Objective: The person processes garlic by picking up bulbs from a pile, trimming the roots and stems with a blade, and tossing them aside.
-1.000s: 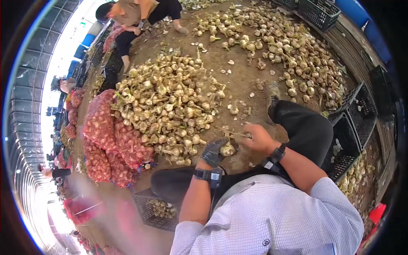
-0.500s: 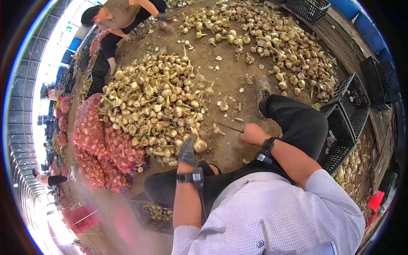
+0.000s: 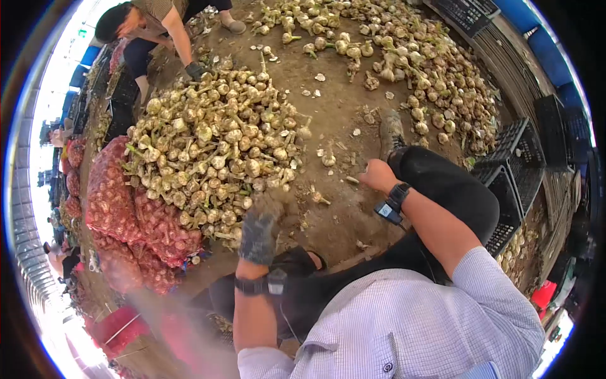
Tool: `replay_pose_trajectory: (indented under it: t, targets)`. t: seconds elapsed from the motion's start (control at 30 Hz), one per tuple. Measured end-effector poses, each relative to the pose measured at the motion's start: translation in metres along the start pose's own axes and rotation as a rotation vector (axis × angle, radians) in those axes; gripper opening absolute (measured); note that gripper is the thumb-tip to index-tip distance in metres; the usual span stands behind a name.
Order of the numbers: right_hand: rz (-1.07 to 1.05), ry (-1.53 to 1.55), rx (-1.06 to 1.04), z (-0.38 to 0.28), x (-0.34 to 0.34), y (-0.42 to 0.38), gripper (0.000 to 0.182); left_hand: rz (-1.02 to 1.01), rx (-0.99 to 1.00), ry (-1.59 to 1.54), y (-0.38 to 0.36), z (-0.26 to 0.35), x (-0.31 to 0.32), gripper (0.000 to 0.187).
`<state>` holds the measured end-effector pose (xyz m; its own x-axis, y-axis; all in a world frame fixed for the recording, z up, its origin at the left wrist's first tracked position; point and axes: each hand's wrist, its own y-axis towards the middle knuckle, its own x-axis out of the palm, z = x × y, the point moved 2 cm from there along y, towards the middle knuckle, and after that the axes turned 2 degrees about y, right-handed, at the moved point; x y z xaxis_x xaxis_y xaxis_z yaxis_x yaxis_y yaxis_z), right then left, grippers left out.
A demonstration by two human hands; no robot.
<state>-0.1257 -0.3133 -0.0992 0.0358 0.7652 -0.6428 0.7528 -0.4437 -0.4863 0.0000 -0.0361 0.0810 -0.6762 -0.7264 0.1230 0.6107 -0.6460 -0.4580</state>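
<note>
My left hand (image 3: 259, 235), in a grey glove, is at the near edge of a large garlic heap (image 3: 214, 139). Its fingers are curled round a motion-blurred, tan garlic bulb (image 3: 278, 201). My bare right hand (image 3: 379, 176) is closed in a fist above the dirt floor, right of the heap. It is wrapped round the knife, whose blade hardly shows at this angle. A short cut stem (image 3: 352, 180) lies by its fingers, and a loose garlic bulb (image 3: 328, 160) lies farther left.
Red mesh sacks of garlic (image 3: 113, 196) stand left of the heap. A co-worker (image 3: 151, 25) bends over its far side, one gloved hand (image 3: 197, 71) at the garlic. More garlic (image 3: 435, 82) lies at the upper right. Black crates (image 3: 521, 151) stand right of my leg.
My left hand has moved left and slightly nearer with the bulb. My right hand has risen slightly and turned, and the blade no longer shows clearly. The co-worker's arm now reaches to the heap.
</note>
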Motion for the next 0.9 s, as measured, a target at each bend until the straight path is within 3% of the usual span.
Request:
replay_pose_trajectory:
  t: [0.1, 0.13, 0.2, 0.3, 0.33, 0.37, 0.5, 0.57, 0.67, 0.8, 0.9]
  targets:
    - [-0.036, -0.109, -0.017, -0.033, -0.002, 0.043, 0.041, -0.029, -0.142, -0.226, -0.006, -0.018, -0.022, 0.035]
    - [0.005, -0.157, -0.056, -0.04, 0.003, 0.056, 0.037, -0.039, 0.157, 0.308, -0.001, -0.031, -0.031, 0.036]
    - [-0.027, -0.256, -0.136, -0.037, 0.028, 0.096, 0.031, 0.088, 0.117, 0.748, 0.01, -0.063, -0.04, 0.042]
    - [-0.147, -0.374, -0.235, -0.029, 0.075, 0.147, 0.026, 0.006, 0.164, 0.645, 0.026, -0.079, -0.028, 0.043]
    - [-0.033, -0.313, -0.283, -0.032, 0.084, 0.15, 0.025, -0.006, 0.151, 0.621, 0.03, -0.085, -0.026, 0.044]
    - [-0.095, -0.29, -0.332, -0.042, 0.087, 0.151, 0.028, 0.023, 0.111, 0.626, 0.032, -0.103, -0.022, 0.045]
    - [-0.213, -0.41, -0.198, -0.043, 0.101, 0.158, 0.033, 0.006, 0.04, 0.635, 0.026, -0.097, -0.027, 0.054]
    - [-0.243, -0.494, -0.216, -0.028, 0.105, 0.16, 0.035, 0.055, 0.112, 0.77, 0.028, -0.11, -0.029, 0.057]
    - [-0.105, -0.212, -0.445, -0.038, 0.09, 0.13, 0.024, 0.054, 0.054, 0.949, 0.036, -0.111, -0.025, 0.062]
    - [-0.276, 0.17, -0.222, -0.114, 0.042, 0.054, 0.029, 0.127, 0.06, 1.016, 0.04, -0.088, -0.015, 0.062]
    - [-0.388, 0.383, -0.193, -0.149, 0.013, 0.004, 0.049, 0.3, 0.348, 1.102, 0.043, -0.093, -0.002, 0.055]
